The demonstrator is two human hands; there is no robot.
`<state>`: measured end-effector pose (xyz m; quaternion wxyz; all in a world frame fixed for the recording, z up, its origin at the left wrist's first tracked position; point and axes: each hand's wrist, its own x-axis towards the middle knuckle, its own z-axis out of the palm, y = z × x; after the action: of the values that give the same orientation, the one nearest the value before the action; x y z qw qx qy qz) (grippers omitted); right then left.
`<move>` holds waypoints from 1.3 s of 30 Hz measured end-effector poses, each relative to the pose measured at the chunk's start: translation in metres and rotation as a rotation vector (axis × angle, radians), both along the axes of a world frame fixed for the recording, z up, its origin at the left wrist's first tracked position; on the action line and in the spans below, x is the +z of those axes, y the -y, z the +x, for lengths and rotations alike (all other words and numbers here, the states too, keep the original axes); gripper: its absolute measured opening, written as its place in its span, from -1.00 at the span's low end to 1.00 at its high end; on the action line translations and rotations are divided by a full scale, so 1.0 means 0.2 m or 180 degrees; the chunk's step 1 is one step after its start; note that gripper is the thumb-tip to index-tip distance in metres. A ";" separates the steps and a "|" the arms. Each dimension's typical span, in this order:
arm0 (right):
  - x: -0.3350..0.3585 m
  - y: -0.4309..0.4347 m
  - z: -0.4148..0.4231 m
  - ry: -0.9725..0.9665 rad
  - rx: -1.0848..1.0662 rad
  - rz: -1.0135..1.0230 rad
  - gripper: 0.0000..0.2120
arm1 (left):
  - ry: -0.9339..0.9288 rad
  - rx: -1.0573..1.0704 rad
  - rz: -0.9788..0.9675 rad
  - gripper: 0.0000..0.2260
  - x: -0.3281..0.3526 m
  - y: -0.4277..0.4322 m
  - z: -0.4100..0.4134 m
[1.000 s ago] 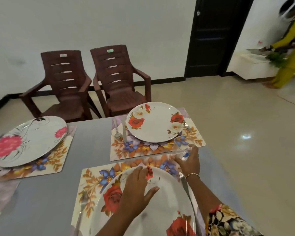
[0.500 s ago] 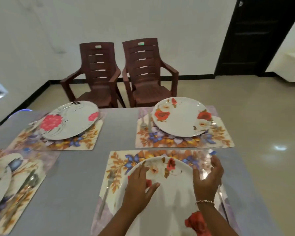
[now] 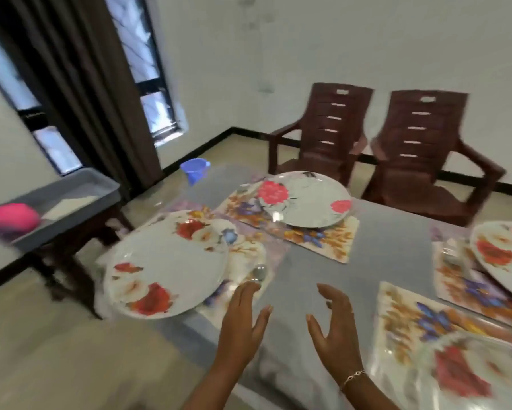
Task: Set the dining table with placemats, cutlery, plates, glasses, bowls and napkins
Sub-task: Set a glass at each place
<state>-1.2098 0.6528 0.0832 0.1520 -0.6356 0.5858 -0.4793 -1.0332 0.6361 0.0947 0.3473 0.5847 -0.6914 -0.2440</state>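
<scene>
Now — L hand (image 3: 242, 324) & R hand (image 3: 334, 329) slack, empty — over bare table (image 3: 376, 247) gap betw. placemats (image 3: 408, 315).

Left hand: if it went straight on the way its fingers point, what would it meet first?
Probably what looks like a spoon on the placemat, just beyond the left hand and right of the floral plate; blur leaves depth uncertain.

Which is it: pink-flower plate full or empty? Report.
Empty: the pink-flower plate shows only its bare white printed face, nothing on it.
</scene>
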 end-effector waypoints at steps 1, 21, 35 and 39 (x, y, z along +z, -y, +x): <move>0.00 0.06 0.15 -0.0028 0.0167 -0.0005 -0.56 | -0.0078 0.0142 0.0015 -0.62 0.01 0.02 0.15; 0.13 0.80 2.27 0.0369 0.1843 0.0543 -0.60 | 0.0447 0.1987 -0.0021 -0.72 0.05 0.23 2.04; 0.07 1.19 2.93 0.0473 0.1652 0.0674 -0.70 | 0.0314 0.2014 0.0650 -0.62 0.01 0.74 2.92; 0.02 1.33 3.13 0.0467 0.1461 0.0834 -0.59 | 0.0152 0.2116 0.0697 -0.62 -0.02 0.93 3.24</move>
<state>-0.5833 0.3877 0.0878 0.3796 -0.6902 0.4709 -0.3972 -0.3847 0.4492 0.0901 0.3266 0.8172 -0.4408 -0.1766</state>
